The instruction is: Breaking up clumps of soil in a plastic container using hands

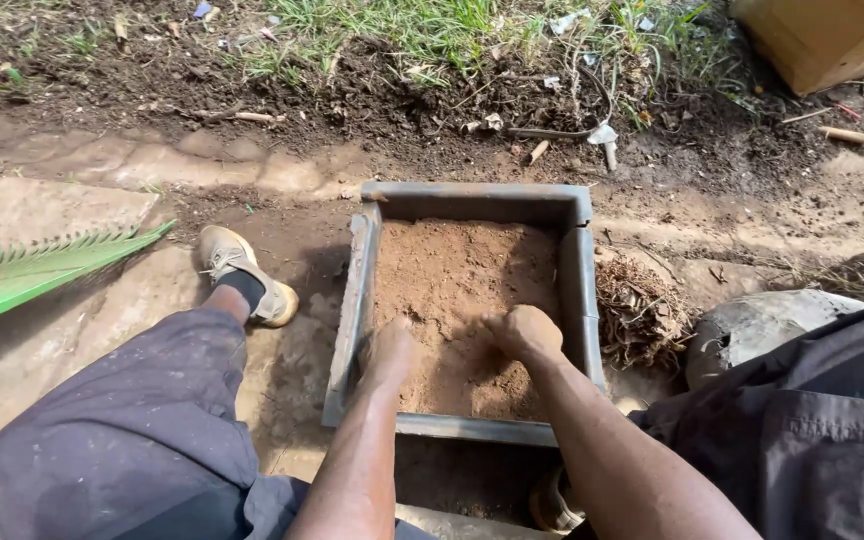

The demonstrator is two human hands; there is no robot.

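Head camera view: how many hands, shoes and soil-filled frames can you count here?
Hands: 2, left hand and right hand, both pressed into the soil
Shoes: 2, left shoe and right shoe, partly hidden
Rectangular frames: 1
Total: 5

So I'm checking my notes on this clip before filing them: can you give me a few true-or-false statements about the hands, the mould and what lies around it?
1. Both hands, the left hand and the right hand, press on the soil. True.
2. The soil sits in a round plastic bucket. False: it fills a rectangular grey mould.
3. A green palm leaf lies at the left. True.
4. The right hand holds a trowel. False: it is a bare fist.
5. A shoe rests left of the mould. True.
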